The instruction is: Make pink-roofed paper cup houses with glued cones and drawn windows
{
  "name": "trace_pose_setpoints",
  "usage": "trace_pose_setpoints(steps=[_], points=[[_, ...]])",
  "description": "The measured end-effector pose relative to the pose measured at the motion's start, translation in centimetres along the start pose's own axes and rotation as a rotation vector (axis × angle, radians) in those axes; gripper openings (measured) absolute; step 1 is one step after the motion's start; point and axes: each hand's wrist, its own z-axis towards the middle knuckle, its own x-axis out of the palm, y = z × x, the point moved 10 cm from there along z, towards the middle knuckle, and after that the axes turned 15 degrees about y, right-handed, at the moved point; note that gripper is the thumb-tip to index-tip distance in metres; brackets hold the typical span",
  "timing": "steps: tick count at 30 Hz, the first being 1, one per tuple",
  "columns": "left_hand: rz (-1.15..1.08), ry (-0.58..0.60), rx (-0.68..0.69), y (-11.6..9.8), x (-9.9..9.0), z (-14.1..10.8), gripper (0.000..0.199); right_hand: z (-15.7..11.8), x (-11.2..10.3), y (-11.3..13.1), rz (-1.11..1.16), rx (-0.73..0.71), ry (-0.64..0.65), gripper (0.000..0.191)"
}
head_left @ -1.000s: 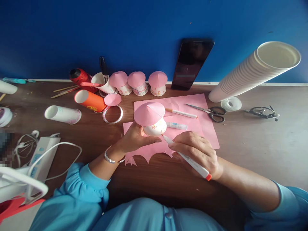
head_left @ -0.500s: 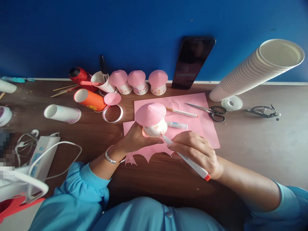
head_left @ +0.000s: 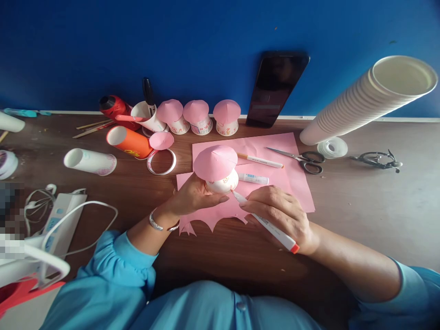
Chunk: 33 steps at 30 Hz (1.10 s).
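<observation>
My left hand (head_left: 192, 197) is closed round a small white paper cup (head_left: 223, 183) capped with a pink paper cone (head_left: 216, 162). Orange-red drawings mark the cup's side. In my right hand (head_left: 278, 215) is a white marker pen (head_left: 275, 233) with an orange-red end, its tip at the cup's lower right side. Under both hands lie pink paper sheets (head_left: 299, 192), one with scalloped cut edges. A glue stick (head_left: 256, 178) and another marker (head_left: 261, 160) rest on the paper, and scissors (head_left: 302, 158) lie across its right edge.
Several cone-topped cups (head_left: 227, 119) stand along the blue wall beside a leaning phone (head_left: 278, 89). A tall stack of paper cups (head_left: 350, 103) leans at right, near a clear tape roll (head_left: 332, 148). Left are an orange cup (head_left: 129, 142), a white cup (head_left: 90, 161) and a power strip (head_left: 60, 220).
My left hand has turned the cup slightly, so its drawings sit a little differently. The marker tip has shifted slightly and stays near the cup's lower right side.
</observation>
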Motion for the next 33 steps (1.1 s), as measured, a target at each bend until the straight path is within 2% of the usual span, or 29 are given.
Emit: trace_pose_setpoints(steps=[4, 8, 13, 17, 23, 29, 33], points=[[-0.099, -0.041, 0.02, -0.1, -0.4, -0.1, 0.05, 0.3, -0.4, -0.1, -0.028, 0.022, -0.022, 0.03], [-0.078, -0.074, 0.069, -0.6, -0.8, 0.2, 0.056, 0.3, -0.8, 0.2, -0.019, 0.022, -0.034, 0.028], [-0.049, -0.022, 0.051, -0.6, -0.2, 0.7, 0.049, 0.1, -1.0, 0.7, 0.005, -0.006, -0.031, 0.033], [-0.017, -0.051, 0.05, -0.8, -0.5, 0.5, 0.061, 0.0, -1.1, 0.7, -0.004, -0.005, -0.04, 0.034], [0.001, -0.009, 0.009, -0.2, -0.3, 0.3, 0.047, -0.1, -1.2, 0.5, -0.013, 0.001, -0.053, 0.035], [-0.025, -0.034, 0.049, -0.8, -0.4, 0.6, 0.062, 0.1, -1.0, 0.4, -0.009, 0.005, -0.031, 0.035], [-0.011, -0.054, 0.048, -0.8, -0.6, 0.7, 0.064, 0.1, -0.9, 0.3, -0.018, 0.014, -0.021, 0.032]])
